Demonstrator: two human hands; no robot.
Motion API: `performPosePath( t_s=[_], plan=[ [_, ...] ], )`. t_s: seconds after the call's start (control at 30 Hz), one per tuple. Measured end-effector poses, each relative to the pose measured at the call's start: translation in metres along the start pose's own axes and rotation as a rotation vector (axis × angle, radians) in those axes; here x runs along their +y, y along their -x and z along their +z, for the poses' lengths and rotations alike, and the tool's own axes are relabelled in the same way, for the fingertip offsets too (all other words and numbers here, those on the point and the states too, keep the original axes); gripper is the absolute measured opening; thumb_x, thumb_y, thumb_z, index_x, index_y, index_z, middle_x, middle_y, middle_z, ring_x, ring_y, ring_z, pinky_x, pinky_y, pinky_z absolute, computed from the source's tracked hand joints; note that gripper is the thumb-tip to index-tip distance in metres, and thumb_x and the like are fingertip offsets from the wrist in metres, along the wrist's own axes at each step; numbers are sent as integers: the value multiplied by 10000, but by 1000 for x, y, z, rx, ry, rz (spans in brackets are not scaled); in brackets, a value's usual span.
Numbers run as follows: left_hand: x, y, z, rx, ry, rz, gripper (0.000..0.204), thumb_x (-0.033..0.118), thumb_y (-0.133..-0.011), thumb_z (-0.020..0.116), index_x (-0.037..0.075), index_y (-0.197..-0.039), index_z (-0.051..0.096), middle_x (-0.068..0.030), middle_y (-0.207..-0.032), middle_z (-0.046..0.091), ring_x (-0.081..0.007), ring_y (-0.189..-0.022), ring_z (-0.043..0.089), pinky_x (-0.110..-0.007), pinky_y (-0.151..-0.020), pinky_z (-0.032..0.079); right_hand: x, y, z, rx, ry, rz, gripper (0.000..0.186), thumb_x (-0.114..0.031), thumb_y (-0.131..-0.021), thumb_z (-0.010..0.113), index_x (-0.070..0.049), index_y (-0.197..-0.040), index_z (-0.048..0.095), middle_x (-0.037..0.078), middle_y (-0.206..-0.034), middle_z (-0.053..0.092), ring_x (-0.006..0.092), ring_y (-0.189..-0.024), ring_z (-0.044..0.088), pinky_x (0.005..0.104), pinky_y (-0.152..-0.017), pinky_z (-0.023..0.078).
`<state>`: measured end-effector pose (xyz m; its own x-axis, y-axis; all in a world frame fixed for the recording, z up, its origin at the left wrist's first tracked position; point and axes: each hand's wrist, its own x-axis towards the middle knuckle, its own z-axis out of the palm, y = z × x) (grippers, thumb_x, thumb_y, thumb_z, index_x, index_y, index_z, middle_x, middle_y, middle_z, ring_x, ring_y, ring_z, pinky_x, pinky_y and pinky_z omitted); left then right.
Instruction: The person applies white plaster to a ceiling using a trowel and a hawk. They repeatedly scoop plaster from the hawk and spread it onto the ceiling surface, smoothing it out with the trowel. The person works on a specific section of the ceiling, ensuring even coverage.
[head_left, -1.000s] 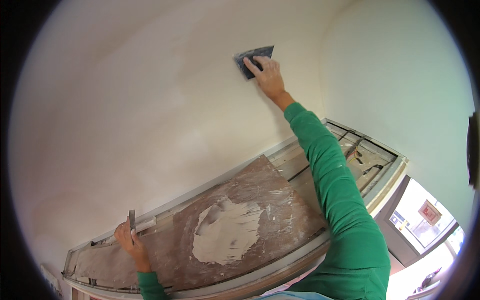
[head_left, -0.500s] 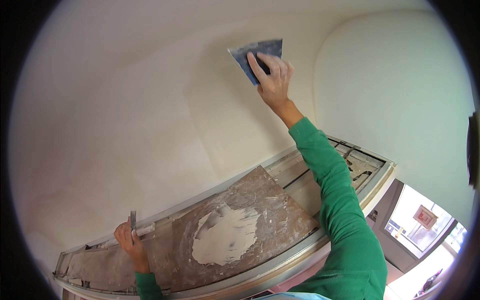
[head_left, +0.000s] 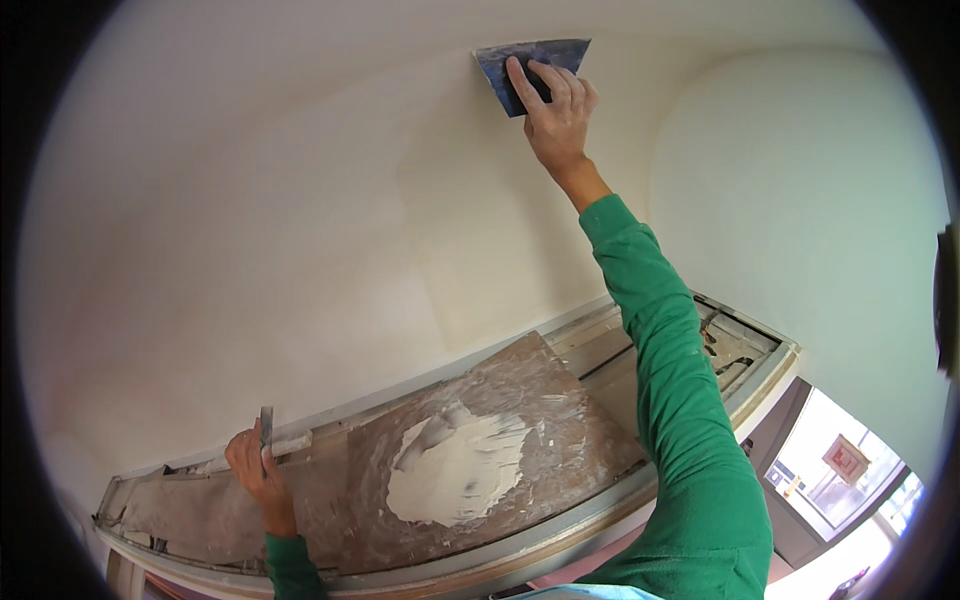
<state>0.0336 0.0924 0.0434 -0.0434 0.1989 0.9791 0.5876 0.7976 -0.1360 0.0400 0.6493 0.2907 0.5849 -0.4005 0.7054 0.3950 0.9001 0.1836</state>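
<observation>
High on the pale wall [head_left: 330, 230], my right hand [head_left: 562, 112] grips a wide dark blue putty knife [head_left: 508, 66]. Its long edge points up at the wall, and the index finger lies stretched over the blade. At the lower left, my left hand [head_left: 258, 470] is closed around a narrow putty knife [head_left: 266, 425] whose blade stands upright; its handle is hidden in the fingers. Between my arms lies a brown smeared board [head_left: 580, 430] bearing a spread mound of white putty [head_left: 460, 470].
The board rests on a long framed ledge [head_left: 745, 385] along the wall's foot. Black strips and small dark bits lie in the frame's right end. A curved pale wall panel [head_left: 800, 200] rises at the right. Below it, a window with a picture [head_left: 846, 459] shows.
My right hand has slid the wide putty knife up the wall and slightly right. My left hand keeps its grip beside the board. The view has shifted a little.
</observation>
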Motion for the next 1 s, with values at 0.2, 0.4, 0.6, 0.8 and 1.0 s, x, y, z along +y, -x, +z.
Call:
performPosePath(
  t_s=[0.2, 0.4, 0.6, 0.8, 1.0],
  plan=[
    [-2, 0, 0, 6, -9, 37, 289, 100, -960, 438, -71, -1127, 600, -184, -1037, 571, -348, -1018, 506, -451, -879, 412, -11, 34, 9, -103, -54, 22, 705, 64, -699, 591, -264, -1321, 542, -4, -1181, 486, 205, -1095, 459, 435, -879, 370],
    [-6, 1, 3, 11, 4, 40, 300, 133, -978, 428, -63, -1115, 609, -184, -1029, 578, -345, -1011, 511, -449, -877, 412, -24, 75, 8, -289, -94, 9, 714, 34, -716, 612, -227, -1370, 498, 27, -1205, 495, 234, -1107, 460, 436, -909, 358],
    [-7, -6, 1, 0, 12, 15, 306, 102, -904, 508, -54, -1136, 631, -166, -1004, 584, -344, -1003, 521, -452, -902, 413, -38, 125, -3, -564, -182, 6, 694, -10, -735, 626, -206, -1383, 475, 51, -1198, 500, 241, -1121, 473, 463, -943, 353],
    [-9, 8, -13, 18, 10, 58, 361, 72, -754, 630, 19, -1107, 676, -97, -966, 617, -282, -910, 547, -439, -829, 437, -49, 170, -50, -743, -517, -13, 566, 7, -739, 511, -138, -1282, 571, 108, -1235, 562, 281, -1174, 492, 490, -1031, 310],
    [13, 20, 9, 153, 203, 77, 318, 210, -866, 634, 86, -1158, 651, -36, -852, 594, -209, -809, 514, -358, -816, 423, -92, 95, -158, -853, -901, -165, 441, 8, -832, 484, -32, -1259, 587, 153, -1171, 595, 322, -1104, 533, 414, -981, 388]
  ],
)
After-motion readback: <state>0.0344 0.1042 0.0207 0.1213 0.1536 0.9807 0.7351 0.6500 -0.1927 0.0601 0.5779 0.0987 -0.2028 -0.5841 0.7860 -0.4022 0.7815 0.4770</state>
